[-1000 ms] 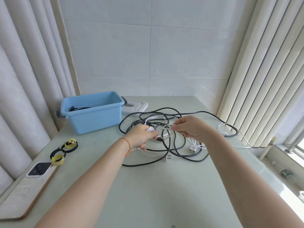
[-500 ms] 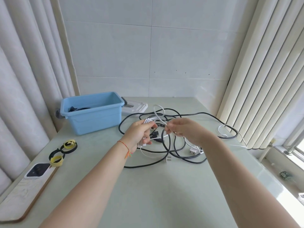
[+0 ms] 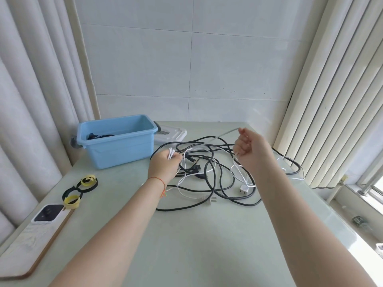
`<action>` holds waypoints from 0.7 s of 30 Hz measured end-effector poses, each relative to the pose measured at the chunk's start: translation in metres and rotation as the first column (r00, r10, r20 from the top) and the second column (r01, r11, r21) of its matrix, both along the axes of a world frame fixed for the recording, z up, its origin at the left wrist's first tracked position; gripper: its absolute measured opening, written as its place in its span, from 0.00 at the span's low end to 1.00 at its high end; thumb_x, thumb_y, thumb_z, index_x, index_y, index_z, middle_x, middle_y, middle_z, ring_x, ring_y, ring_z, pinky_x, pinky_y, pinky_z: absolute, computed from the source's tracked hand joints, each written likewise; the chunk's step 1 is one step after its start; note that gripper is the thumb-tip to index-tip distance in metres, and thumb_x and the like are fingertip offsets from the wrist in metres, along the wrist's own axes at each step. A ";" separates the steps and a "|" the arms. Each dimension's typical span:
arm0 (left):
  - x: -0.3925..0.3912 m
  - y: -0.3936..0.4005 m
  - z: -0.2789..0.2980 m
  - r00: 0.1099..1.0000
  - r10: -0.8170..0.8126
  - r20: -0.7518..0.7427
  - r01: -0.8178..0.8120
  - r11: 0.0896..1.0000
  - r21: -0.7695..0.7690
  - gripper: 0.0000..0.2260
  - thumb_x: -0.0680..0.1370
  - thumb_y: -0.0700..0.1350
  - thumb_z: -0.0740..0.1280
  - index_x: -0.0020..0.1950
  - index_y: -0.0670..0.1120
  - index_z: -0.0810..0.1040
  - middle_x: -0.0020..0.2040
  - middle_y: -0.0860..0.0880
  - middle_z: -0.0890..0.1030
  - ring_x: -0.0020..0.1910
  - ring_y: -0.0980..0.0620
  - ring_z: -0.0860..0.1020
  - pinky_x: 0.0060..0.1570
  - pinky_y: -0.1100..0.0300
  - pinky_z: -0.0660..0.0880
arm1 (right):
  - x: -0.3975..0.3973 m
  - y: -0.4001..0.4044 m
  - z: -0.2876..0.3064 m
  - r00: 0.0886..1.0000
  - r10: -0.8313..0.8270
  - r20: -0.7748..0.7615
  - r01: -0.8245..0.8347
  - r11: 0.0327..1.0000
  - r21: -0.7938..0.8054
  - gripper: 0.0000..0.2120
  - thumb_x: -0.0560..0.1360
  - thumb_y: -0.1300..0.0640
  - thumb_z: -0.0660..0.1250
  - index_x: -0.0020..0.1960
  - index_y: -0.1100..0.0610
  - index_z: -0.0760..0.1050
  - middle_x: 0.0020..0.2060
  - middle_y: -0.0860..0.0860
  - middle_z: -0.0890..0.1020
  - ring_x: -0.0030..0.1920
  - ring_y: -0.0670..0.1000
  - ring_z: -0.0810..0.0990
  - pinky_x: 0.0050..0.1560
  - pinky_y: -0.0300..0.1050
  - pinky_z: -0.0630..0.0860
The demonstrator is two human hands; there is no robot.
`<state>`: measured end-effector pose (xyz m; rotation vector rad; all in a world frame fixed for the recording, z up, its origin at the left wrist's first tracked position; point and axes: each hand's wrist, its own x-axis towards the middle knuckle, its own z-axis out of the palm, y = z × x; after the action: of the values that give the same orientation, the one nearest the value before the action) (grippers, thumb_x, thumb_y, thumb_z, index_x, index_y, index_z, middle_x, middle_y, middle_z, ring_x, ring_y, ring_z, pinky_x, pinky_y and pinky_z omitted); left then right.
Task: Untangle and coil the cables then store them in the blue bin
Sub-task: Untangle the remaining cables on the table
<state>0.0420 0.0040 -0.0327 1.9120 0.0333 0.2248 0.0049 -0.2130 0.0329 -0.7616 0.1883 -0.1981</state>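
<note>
A tangle of black cables [image 3: 209,172] and a white cable [image 3: 238,172] lies on the pale green table [image 3: 196,245]. My left hand [image 3: 163,166] is closed around a small bundle of white cable loops just right of the blue bin [image 3: 118,141]. My right hand [image 3: 250,148] is raised above the tangle's right side, pinching a stretch of the same white cable that runs taut up past my fingers. A white plug [image 3: 243,190] and a grey plug [image 3: 211,200] rest on the table. The bin holds a dark coiled cable [image 3: 99,136].
A white bin lid [image 3: 172,134] lies behind the bin. Yellow and black strap rings [image 3: 79,190] sit at the left, beside a phone [image 3: 47,213] on a white board [image 3: 27,245]. Curtains hang left, vertical blinds [image 3: 331,100] right.
My right hand moved up and to the right, drawing the white cable out of the tangle. My left hand shifted slightly left, keeping hold of its white loops.
</note>
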 end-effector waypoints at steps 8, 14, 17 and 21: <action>-0.017 -0.006 0.015 0.898 -0.373 -0.235 0.360 0.928 -0.095 0.05 0.77 0.42 0.68 0.45 0.40 0.80 0.20 0.53 0.63 0.19 0.53 0.59 0.23 0.66 0.61 | 0.004 -0.007 -0.021 0.853 -0.521 -0.026 -0.019 0.019 -1.000 0.05 0.73 0.65 0.60 0.48 0.63 0.71 0.52 0.60 0.73 0.52 0.59 0.71 0.53 0.49 0.72; -0.030 -0.015 0.036 0.725 -0.624 -0.292 0.498 0.767 -0.405 0.11 0.81 0.46 0.64 0.40 0.44 0.77 0.21 0.54 0.58 0.18 0.56 0.58 0.24 0.65 0.62 | -0.011 0.037 -0.019 0.989 0.016 0.150 0.150 -0.020 -0.988 0.13 0.75 0.65 0.61 0.51 0.54 0.83 0.47 0.48 0.84 0.45 0.47 0.79 0.48 0.39 0.75; -0.026 -0.013 0.039 0.738 -0.638 -0.220 0.449 0.708 -0.545 0.13 0.82 0.46 0.60 0.39 0.45 0.74 0.20 0.55 0.58 0.18 0.56 0.59 0.28 0.60 0.63 | -0.013 0.048 -0.020 0.992 0.128 -0.009 -0.042 0.251 -0.967 0.05 0.79 0.57 0.63 0.48 0.54 0.78 0.31 0.48 0.82 0.28 0.50 0.78 0.28 0.41 0.74; -0.016 0.003 0.035 0.788 -0.579 -0.209 0.282 0.641 -0.713 0.13 0.83 0.46 0.59 0.38 0.46 0.70 0.20 0.55 0.58 0.18 0.57 0.59 0.29 0.63 0.67 | -0.013 0.022 -0.019 0.979 0.169 -0.116 -0.157 0.257 -0.953 0.09 0.78 0.53 0.68 0.43 0.57 0.80 0.23 0.45 0.67 0.24 0.47 0.61 0.25 0.39 0.59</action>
<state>0.0262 0.0066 0.0022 1.1646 -0.0663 -0.5041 -0.0077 -0.1909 0.0140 -2.0523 -0.0672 -0.0926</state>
